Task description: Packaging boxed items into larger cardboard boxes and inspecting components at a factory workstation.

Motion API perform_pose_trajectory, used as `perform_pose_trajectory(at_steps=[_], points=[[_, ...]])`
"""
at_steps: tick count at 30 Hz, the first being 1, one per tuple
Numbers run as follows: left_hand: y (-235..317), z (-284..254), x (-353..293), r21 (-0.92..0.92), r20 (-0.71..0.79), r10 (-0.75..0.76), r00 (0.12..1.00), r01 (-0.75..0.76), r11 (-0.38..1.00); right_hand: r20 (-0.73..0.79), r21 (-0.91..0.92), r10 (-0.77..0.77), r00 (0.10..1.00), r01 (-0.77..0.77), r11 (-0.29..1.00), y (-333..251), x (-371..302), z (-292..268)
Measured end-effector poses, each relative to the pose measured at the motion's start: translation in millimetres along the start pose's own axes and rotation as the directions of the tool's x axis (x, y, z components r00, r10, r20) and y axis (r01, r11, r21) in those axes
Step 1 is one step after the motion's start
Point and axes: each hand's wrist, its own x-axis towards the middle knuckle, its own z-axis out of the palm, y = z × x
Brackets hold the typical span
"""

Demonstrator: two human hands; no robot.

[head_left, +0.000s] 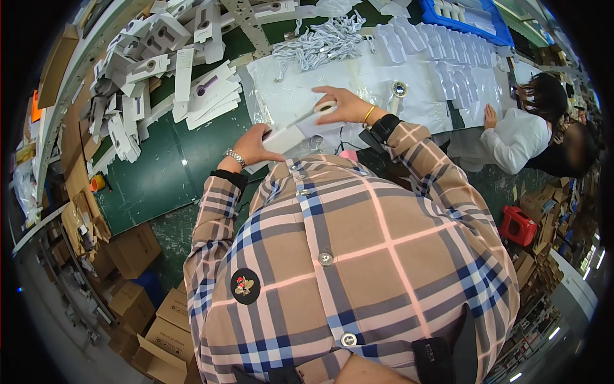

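A slim white box [286, 141] lies at the near edge of the work table, gripped at its left end by my left hand [254, 147]. My right hand [348, 107] curls its thumb and fingers around the round end of a white handheld device [325, 106], whose narrow part slants down toward the box. Motion blurs the join, so how far the device lies inside the box is unclear. Beyond my right wrist rests a similar white device [398, 91] with a round, dark-centred head. Behind my hands a tangle of white cables [323, 43] covers part of the white sheet [294, 89].
Flat printed cartons [208, 96] and a heap of opened white boxes [144, 64] cover the left side. Clear plastic trays [441, 48] and a blue crate [470, 22] stand at the far right. A person in white [521, 134] sits at the right. Brown cartons [169, 326] lie below left.
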Motion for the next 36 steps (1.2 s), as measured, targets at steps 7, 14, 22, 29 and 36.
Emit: perform_pose_trajectory(at_steps=[7, 14, 22, 29, 36], points=[[20, -18, 18, -0.108, 0.066, -0.016, 0.998, 0.023, 0.994, 0.073, 0.107, -0.02, 0.997, 0.012, 0.994, -16, 21, 9], [28, -9, 20, -0.197, -0.074, -0.06, 0.995, 0.044, 0.979, 0.251, 0.336, 0.442, 0.861, -0.506, 0.795, 15, 46, 11], [2, 23, 27, 0.222, -0.165, 0.026, 0.986, 0.012, 0.975, 0.448, 0.423, 0.738, 0.504, -0.847, 0.322, 66, 86, 36], [-13, 29, 17, 0.335, -0.217, -0.12, 0.969, 0.189, 0.923, -0.057, -0.444, -0.211, 0.976, 0.165, 0.881, 83, 164, 21], [0, 30, 12, 0.289, -0.286, -0.067, 0.956, 0.152, 0.945, -0.164, -0.782, -0.482, 0.861, 0.184, 0.596, 80, 216, 25]])
